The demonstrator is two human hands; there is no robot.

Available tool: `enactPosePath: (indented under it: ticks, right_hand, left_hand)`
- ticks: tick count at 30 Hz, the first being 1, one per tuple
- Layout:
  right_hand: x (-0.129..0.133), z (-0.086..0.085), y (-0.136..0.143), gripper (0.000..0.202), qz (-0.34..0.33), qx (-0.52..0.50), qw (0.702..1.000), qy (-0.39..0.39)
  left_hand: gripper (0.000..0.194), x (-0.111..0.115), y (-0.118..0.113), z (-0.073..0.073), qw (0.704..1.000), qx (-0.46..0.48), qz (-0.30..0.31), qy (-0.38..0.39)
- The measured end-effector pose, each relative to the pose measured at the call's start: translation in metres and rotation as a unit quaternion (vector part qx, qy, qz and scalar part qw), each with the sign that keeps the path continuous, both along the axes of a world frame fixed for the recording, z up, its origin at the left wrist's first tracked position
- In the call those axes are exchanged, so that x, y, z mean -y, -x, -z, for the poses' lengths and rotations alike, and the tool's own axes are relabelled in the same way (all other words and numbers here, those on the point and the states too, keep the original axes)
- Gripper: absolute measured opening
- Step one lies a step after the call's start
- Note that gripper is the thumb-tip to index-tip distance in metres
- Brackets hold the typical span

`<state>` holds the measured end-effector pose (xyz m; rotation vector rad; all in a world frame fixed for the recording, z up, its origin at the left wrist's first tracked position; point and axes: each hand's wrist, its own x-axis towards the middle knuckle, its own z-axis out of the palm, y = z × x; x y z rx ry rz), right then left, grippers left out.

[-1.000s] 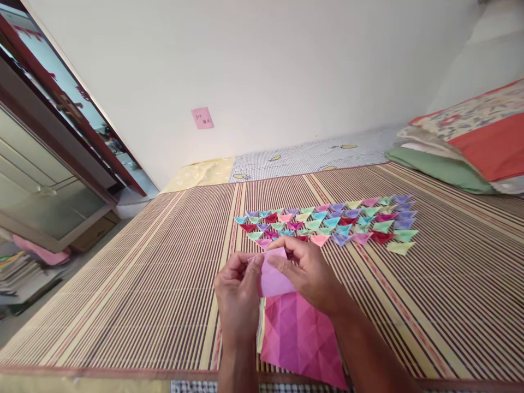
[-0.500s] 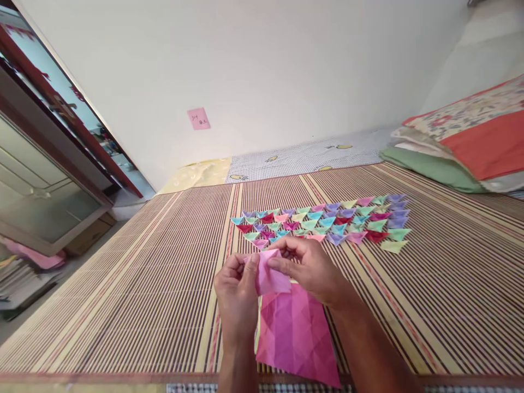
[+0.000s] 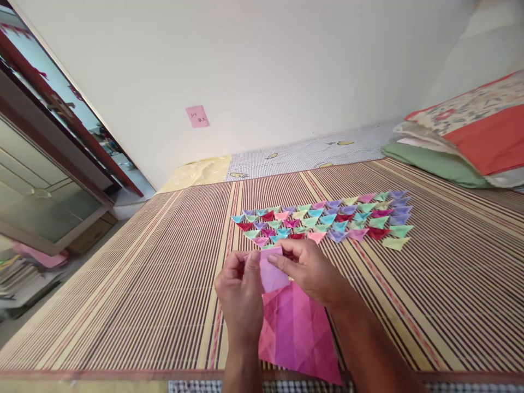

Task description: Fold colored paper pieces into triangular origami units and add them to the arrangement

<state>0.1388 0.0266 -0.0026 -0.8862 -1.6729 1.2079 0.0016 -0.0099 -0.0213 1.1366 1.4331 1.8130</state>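
While our left hand [image 3: 240, 286] pinches the left edge of a pale pink paper square [image 3: 274, 275], our right hand [image 3: 310, 271] grips its upper right corner, each grip narrow. We hold it over a creased magenta sheet [image 3: 298, 335], near rows of folded paper shapes [image 3: 327, 219] on the striped mat [image 3: 143, 289].

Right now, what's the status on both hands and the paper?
Left hand and right hand both pinching light pink sheet. Magenta paper on striped mat, nearer the camera. Folded pieces in rows beyond; nothing seen blocking hands.
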Motion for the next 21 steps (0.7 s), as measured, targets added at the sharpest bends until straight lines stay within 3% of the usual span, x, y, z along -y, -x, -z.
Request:
enactPosePath:
  ticks: [3, 6, 9, 12, 17, 21]
  right_hand:
    - [-0.001, 0.002, -0.003, 0.042, -0.012, 0.013, 1.0, 0.006]
    - [-0.002, 0.003, -0.005, 0.041, -0.01, 0.006, 1.0, 0.005]
    - [-0.003, 0.002, -0.004, 0.04, 0.007, -0.031, 0.999, 0.013]
    - [-0.003, 0.002, -0.003, 0.04, 0.005, -0.044, 0.999, 0.014]
    - [-0.002, 0.0, -0.002, 0.025, -0.004, -0.035, 0.999, -0.001]
    - [-0.002, 0.002, 0.001, 0.027, 0.026, -0.05, 0.998, -0.002]
  left_hand:
    - [0.035, -0.006, 0.006, 0.007, 0.979, 0.162, 0.111, 0.047]
    - [0.03, -0.007, 0.009, 0.006, 0.961, 0.221, 0.157, 0.051]
    - [0.023, -0.004, 0.011, -0.003, 0.964, 0.199, 0.178, 0.025]
    - [0.037, -0.001, 0.013, -0.009, 0.976, 0.15, 0.159, 0.004]
    - [0.038, 0.001, 0.013, -0.01, 0.986, 0.068, 0.151, 0.012]
    - [0.046, 0.002, 0.011, -0.012, 0.987, 0.056, 0.15, 0.005]
